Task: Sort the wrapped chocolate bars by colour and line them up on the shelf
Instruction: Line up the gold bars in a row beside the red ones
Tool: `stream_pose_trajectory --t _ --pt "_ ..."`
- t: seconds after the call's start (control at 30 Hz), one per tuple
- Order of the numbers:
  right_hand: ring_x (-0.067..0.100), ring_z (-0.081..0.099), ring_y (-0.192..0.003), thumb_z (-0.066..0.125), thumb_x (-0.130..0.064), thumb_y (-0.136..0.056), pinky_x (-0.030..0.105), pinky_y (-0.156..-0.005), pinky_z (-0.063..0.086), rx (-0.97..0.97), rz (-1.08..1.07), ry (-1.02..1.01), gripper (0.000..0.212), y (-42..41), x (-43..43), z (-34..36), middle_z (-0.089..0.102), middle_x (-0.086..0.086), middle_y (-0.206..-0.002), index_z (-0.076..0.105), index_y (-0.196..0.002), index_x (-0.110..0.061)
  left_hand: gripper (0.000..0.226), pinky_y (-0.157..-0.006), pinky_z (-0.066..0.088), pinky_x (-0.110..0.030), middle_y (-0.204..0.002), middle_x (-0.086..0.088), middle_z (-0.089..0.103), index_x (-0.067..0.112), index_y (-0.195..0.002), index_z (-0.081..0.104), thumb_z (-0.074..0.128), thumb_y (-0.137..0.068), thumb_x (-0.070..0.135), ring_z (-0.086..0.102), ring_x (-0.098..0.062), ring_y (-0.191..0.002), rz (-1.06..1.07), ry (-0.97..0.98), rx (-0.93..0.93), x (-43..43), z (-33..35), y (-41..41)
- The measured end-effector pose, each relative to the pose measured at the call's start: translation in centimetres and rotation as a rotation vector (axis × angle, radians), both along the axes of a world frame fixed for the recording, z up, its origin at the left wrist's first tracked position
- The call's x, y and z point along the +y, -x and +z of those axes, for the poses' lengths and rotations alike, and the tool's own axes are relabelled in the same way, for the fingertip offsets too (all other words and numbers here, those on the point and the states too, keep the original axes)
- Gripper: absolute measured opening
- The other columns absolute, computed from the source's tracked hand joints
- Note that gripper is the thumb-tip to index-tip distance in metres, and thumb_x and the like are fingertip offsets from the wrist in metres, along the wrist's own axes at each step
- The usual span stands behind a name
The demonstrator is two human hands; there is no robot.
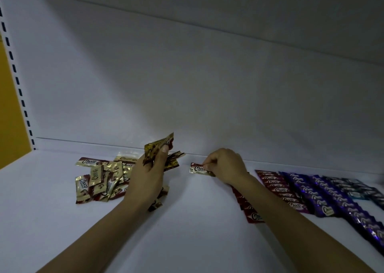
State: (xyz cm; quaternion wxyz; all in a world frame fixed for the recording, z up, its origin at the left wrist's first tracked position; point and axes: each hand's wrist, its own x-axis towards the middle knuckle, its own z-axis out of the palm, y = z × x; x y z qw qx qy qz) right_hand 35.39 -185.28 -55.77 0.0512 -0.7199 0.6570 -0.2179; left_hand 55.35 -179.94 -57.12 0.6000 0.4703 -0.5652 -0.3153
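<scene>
On the white shelf (pixel 187 220) a loose pile of gold-wrapped bars (pixel 99 179) lies at the left. My left hand (pixel 148 177) is raised just right of the pile and grips a bunch of gold bars (pixel 160 148) between thumb and fingers. My right hand (pixel 225 164) pinches one gold and red bar (pixel 197 168) that lies flat near the back wall. To the right run rows of red bars (pixel 278 187), purple bars (pixel 324 193) and teal bars (pixel 359 191). Another red row (pixel 252 214) is partly hidden under my right forearm.
The grey back wall (pixel 207 85) rises right behind the bars. A slotted upright (pixel 18 85) and a yellow side panel (pixel 8 106) close off the left end. Bare shelf surface lies between my two forearms.
</scene>
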Motion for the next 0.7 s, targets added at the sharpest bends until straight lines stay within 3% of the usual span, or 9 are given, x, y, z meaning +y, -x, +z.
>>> stream_pose_trajectory --t 0.1,0.23,0.37,0.4,0.5,0.53,0.6,0.7 --pt "0.014 0.053 -0.094 0.065 -0.026 -0.085 0.027 -0.077 0.026 0.087 0.002 0.103 0.012 -0.1 -0.1 -0.2 0.065 -0.007 -0.091 0.075 -0.089 -0.031 0.020 -0.052 0.038 0.001 -0.067 0.013 0.060 0.041 -0.078 0.059 0.045 -0.091 0.047 0.055 0.019 -0.060 -0.026 0.001 0.026 0.1 0.1 0.1" --pt "0.016 0.050 -0.097 0.062 -0.029 -0.088 0.028 -0.079 0.026 0.250 0.030 0.173 0.013 -0.3 -0.2 -0.5 0.061 -0.004 -0.094 0.073 -0.094 -0.030 0.030 -0.045 0.038 -0.003 -0.054 0.012 0.063 0.036 -0.075 0.062 0.042 -0.090 0.052 0.055 0.010 -0.051 -0.085 -0.087 0.061 0.4 0.4 0.3" --pt "0.016 0.052 -0.098 0.057 -0.027 -0.091 0.030 -0.082 0.029 0.341 -0.015 0.227 0.009 -0.7 0.4 -0.5 0.062 -0.006 -0.097 0.066 -0.092 -0.027 0.046 -0.057 0.045 -0.026 -0.073 -0.008 0.071 0.022 -0.093 0.074 0.042 -0.092 0.056 0.055 -0.011 -0.054 -0.234 -0.259 0.186 0.6 0.8 0.6" --pt "0.015 0.055 -0.096 0.056 -0.026 -0.092 0.031 -0.083 0.032 0.237 -0.025 0.255 0.010 -0.9 0.8 -0.4 0.064 -0.006 -0.095 0.065 -0.091 -0.025 0.051 -0.057 0.045 -0.027 -0.070 -0.009 0.069 0.016 -0.097 0.074 0.042 -0.092 0.056 0.055 -0.013 -0.053 -0.243 -0.289 0.200 0.6 0.8 0.6" --pt "0.016 0.065 -0.086 0.054 -0.035 -0.094 0.030 -0.079 0.049 -0.538 0.103 0.116 0.025 -1.5 2.9 0.6 0.070 0.002 -0.088 0.069 -0.086 -0.016 0.056 -0.052 0.046 -0.024 -0.063 -0.002 0.065 0.012 -0.096 0.074 0.042 -0.092 0.057 0.055 -0.012 -0.049 -0.257 -0.337 0.205 0.7 1.0 0.5" --pt "0.014 0.066 -0.084 0.053 -0.042 -0.091 0.024 -0.075 0.052 -0.702 0.187 0.048 0.031 -1.9 3.9 0.9 0.071 0.004 -0.087 0.070 -0.088 -0.016 0.054 -0.051 0.047 -0.023 -0.064 -0.002 0.065 0.015 -0.096 0.074 0.042 -0.092 0.057 0.056 -0.012 -0.050 -0.265 -0.339 0.201 0.7 1.0 0.6" --pt "0.009 0.067 -0.084 0.054 -0.052 -0.081 0.015 -0.073 0.051 -0.789 0.315 -0.026 0.041 -2.2 5.4 1.1 0.072 0.003 -0.088 0.071 -0.090 -0.016 0.053 -0.050 0.044 -0.024 -0.065 -0.003 0.063 0.016 -0.100 0.074 0.041 -0.093 0.057 0.053 -0.013 -0.051 -0.298 -0.335 0.191 0.7 0.9 0.6" --pt "0.008 0.067 -0.087 0.057 -0.054 -0.075 0.013 -0.074 0.050 -0.820 0.355 0.017 0.039 -2.5 6.5 1.6 0.072 -0.005 -0.091 0.071 -0.092 -0.022 0.055 -0.065 0.046 -0.034 -0.069 -0.009 0.065 0.011 -0.104 0.071 0.042 -0.092 0.057 0.054 -0.019 -0.059 -0.319 -0.312 0.152 0.7 0.6 0.5"
